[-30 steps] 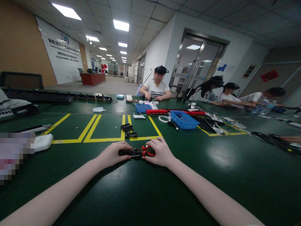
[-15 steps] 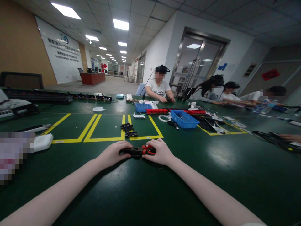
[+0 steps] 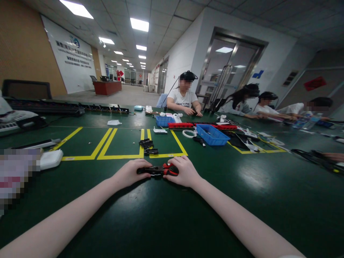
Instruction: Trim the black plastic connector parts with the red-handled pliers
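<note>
Red-and-black-handled pliers [image 3: 173,169] lie sideways in my right hand [image 3: 186,172], whose fingers are closed around the handles. Their jaws point left and meet a dark black part [image 3: 145,171]. That part is pinched between the thumb and fingers of my left hand [image 3: 130,173]; its exact kind is hard to make out. Both hands are low over the green table, close together. Just beyond them, a few black plastic pieces [image 3: 146,143] lie in a small pile across the yellow tape.
Yellow tape [image 3: 123,157] marks boxes on the green table [image 3: 150,218]. Blue bins [image 3: 212,135], red strips [image 3: 180,125] and a white ring [image 3: 189,134] stand farther back. A white case [image 3: 50,160] sits at left, black cables [image 3: 309,157] at right. Several people [image 3: 184,96] sit across the table.
The view has shifted slightly. Both hands keep their grip, with the pliers and black part in nearly the same position.
</note>
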Motion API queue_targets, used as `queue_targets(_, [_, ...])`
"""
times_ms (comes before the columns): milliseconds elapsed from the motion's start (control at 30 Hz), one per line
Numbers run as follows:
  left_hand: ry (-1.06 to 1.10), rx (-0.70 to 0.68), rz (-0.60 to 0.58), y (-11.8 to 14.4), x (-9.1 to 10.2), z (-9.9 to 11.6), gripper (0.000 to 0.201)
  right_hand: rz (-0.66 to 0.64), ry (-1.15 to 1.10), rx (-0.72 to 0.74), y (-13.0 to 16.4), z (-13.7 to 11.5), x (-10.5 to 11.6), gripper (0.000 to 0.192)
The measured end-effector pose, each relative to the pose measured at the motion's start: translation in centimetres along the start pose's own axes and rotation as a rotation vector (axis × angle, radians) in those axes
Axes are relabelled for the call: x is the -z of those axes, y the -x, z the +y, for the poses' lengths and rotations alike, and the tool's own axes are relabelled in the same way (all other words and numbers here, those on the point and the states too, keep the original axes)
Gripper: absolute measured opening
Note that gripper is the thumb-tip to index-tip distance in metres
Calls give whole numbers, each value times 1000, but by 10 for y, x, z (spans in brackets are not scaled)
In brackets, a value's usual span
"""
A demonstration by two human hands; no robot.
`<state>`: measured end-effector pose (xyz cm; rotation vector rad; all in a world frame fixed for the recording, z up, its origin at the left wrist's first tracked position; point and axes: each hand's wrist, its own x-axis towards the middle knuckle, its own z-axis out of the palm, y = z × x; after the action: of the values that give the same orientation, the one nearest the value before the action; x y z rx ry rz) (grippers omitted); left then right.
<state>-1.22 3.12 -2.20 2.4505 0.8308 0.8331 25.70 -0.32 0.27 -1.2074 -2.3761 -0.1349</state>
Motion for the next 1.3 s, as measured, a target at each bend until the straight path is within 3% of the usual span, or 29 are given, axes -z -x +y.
queue_targets(667, [-14, 35, -52, -1, 5, 8, 28, 40, -51, 6, 0, 0, 0, 39])
queue_targets(1000, [-11, -18, -110, -1, 10, 15, 33, 59, 51, 68, 1, -2, 2, 40])
queue_targets(1300, [-33, 38, -78, -1, 6, 10, 24, 85, 111, 88, 0, -3, 2, 42])
